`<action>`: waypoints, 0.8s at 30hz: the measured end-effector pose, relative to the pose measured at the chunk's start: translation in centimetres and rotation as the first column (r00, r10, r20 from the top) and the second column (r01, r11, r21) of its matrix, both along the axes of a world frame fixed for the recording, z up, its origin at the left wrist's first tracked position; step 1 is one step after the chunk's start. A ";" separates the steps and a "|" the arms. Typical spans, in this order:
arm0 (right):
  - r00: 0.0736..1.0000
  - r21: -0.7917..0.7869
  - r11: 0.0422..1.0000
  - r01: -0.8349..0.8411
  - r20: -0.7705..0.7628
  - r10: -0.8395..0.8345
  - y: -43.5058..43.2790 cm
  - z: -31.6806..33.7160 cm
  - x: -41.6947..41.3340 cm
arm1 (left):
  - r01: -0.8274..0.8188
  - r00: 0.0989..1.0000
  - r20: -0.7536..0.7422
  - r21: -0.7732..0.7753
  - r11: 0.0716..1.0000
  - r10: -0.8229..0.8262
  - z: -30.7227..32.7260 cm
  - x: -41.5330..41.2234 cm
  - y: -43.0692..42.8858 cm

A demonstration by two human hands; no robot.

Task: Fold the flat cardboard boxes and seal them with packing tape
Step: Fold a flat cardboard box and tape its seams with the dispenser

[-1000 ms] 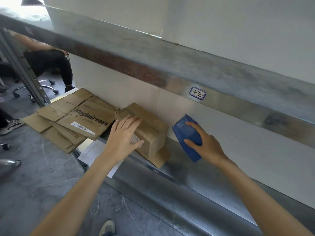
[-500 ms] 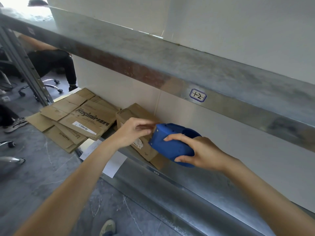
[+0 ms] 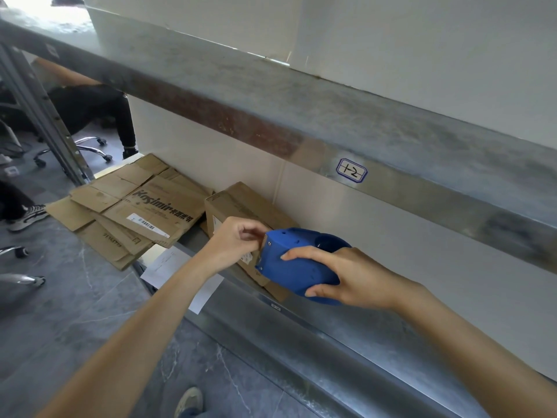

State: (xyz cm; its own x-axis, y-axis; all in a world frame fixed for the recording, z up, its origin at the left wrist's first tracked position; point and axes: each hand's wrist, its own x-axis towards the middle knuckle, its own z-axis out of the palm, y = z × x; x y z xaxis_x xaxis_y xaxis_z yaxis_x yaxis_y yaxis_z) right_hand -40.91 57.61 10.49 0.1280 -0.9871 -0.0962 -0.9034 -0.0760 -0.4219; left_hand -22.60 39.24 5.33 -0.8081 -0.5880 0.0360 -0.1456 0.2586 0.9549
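Note:
A blue tape dispenser [image 3: 297,263] is held in front of the shelf, with my right hand [image 3: 346,276] gripping it from the right side. My left hand [image 3: 233,242] pinches at the dispenser's left end, where the tape comes out; the tape itself is too small to make out. Behind both hands a folded small cardboard box [image 3: 241,206] stands on the lower metal shelf [image 3: 301,324], partly hidden by them. A pile of flat cardboard boxes [image 3: 132,212] lies to the left, overhanging the shelf's edge.
An upper metal shelf beam [image 3: 301,122] with a label [image 3: 351,170] runs overhead. White sheets of paper [image 3: 171,263] lie under the cardboard. A seated person [image 3: 90,107] and an office chair base [image 3: 87,146] are at the far left. My shoe [image 3: 190,402] is on the grey floor.
My right hand lifted the blue dispenser off the shelf and turned it sideways. My left hand left the box top and came to the dispenser's left end.

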 end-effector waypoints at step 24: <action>0.990 0.019 0.997 0.079 -0.118 -0.076 4.5 -0.9 -4.9 | -0.174 0.982 0.047 -0.134 0.975 0.182 -1.4 4.8 -1.4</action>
